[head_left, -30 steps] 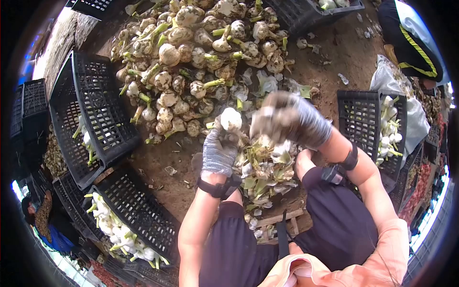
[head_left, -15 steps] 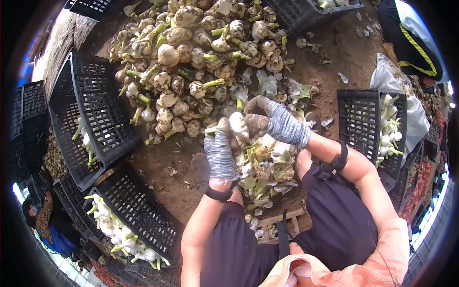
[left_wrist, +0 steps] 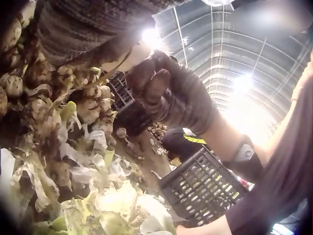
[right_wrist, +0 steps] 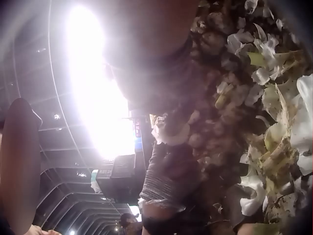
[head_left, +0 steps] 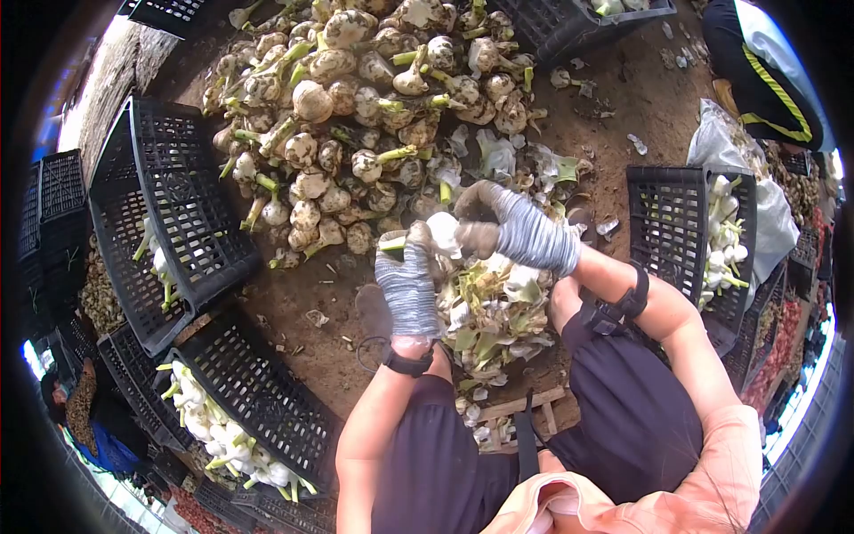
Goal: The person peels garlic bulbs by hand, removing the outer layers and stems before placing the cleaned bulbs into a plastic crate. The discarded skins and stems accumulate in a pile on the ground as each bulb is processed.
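In the head view my gloved left hand [head_left: 414, 249] grips a white garlic bulb [head_left: 442, 229] above my lap. My gloved right hand [head_left: 477, 233] is curled against the bulb's right side and pinches its skin. The left wrist view shows the dirty right glove [left_wrist: 173, 93] closed right by the pale bulb [left_wrist: 141, 51]. In the right wrist view the striped left glove [right_wrist: 170, 172] holds the bulb [right_wrist: 169, 133] from below. Beneath both hands lies a heap of peels and green stalk bits [head_left: 487, 313].
A big pile of unpeeled, muddy garlic [head_left: 356, 98] covers the ground ahead. Black crates stand at the left [head_left: 191, 191], lower left [head_left: 267, 374] and right [head_left: 667, 209], holding cleaned white bulbs. Another person [head_left: 765, 71] sits at the far right by a white sack [head_left: 725, 142].
My right hand came down from a raised, blurred sweep and closed on the bulb. The left hand kept hold of the bulb and sank slightly.
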The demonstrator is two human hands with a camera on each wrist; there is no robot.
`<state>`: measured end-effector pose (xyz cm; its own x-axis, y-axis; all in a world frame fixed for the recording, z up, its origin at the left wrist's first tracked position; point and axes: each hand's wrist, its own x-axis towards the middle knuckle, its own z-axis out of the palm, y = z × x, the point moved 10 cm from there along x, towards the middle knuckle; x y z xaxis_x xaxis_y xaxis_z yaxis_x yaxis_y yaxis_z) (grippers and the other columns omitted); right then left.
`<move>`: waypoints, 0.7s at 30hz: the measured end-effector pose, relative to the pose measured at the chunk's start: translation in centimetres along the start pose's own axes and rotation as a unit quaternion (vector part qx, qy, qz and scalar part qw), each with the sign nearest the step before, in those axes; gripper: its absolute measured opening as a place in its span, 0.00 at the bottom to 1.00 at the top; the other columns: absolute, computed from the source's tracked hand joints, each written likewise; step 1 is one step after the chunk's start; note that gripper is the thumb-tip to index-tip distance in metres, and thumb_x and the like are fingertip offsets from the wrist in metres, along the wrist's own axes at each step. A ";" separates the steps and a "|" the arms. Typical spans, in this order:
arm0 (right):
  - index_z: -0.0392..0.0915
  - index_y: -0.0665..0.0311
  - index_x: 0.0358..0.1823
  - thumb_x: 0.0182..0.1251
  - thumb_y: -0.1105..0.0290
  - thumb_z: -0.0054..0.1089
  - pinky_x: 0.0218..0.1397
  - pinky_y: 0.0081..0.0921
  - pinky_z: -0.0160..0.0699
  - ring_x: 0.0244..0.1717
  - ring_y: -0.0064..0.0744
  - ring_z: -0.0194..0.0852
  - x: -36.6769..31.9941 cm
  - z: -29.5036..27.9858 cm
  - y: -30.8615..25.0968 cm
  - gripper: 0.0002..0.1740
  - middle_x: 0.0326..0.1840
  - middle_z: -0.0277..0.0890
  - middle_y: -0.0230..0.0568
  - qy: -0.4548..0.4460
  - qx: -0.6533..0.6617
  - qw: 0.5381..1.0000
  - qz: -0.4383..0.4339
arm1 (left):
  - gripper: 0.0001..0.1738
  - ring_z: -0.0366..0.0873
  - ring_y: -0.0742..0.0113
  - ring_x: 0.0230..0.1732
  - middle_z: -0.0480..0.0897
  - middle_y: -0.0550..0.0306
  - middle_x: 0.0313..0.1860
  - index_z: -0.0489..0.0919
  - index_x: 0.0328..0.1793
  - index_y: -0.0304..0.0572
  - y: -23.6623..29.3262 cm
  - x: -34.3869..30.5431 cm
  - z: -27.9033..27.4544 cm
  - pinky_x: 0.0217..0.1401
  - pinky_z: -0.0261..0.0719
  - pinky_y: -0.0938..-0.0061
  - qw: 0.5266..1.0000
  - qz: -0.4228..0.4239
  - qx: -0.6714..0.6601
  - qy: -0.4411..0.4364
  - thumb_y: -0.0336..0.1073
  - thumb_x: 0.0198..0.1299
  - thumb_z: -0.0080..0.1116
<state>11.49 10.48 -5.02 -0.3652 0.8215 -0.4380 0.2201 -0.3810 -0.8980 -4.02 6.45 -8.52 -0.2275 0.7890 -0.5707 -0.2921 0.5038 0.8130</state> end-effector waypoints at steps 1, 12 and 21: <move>0.71 0.67 0.49 0.59 0.59 0.65 0.43 0.28 0.74 0.36 0.27 0.73 -0.3 0.0 -1.4 0.24 0.34 0.76 0.40 0.030 -0.048 0.997 -0.060 | 0.07 0.63 0.85 0.16 0.73 0.71 0.21 0.74 0.37 0.47 0.5 -0.1 0.0 0.17 0.59 0.87 1.000 0.019 0.011 -0.002 0.39 0.63 0.58; 0.78 0.59 0.47 0.64 0.59 0.52 0.50 0.40 0.73 0.45 0.49 0.76 0.3 -0.3 7.1 0.16 0.41 0.78 0.52 -0.056 -0.382 0.922 0.026 | 0.17 0.56 0.83 0.11 0.73 0.70 0.19 0.77 0.47 0.45 1.2 -0.4 -0.4 0.11 0.52 0.89 0.936 -0.172 -0.290 -0.098 0.49 0.62 0.54; 0.74 0.57 0.53 0.57 0.69 0.57 0.48 0.41 0.75 0.45 0.51 0.75 1.2 -1.2 3.7 0.20 0.43 0.74 0.51 0.038 -0.404 0.912 -0.052 | 0.20 0.61 0.78 0.11 0.66 0.68 0.16 0.68 0.29 0.45 22.7 -0.9 -15.1 0.14 0.64 0.82 0.803 0.198 -0.520 -0.215 0.48 0.54 0.65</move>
<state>12.97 10.52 -8.80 -0.3653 0.8738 -0.3211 0.7945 0.1129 -0.5966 -24.49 11.81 8.70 -0.2183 0.9757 -0.0170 -0.9440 -0.2067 0.2572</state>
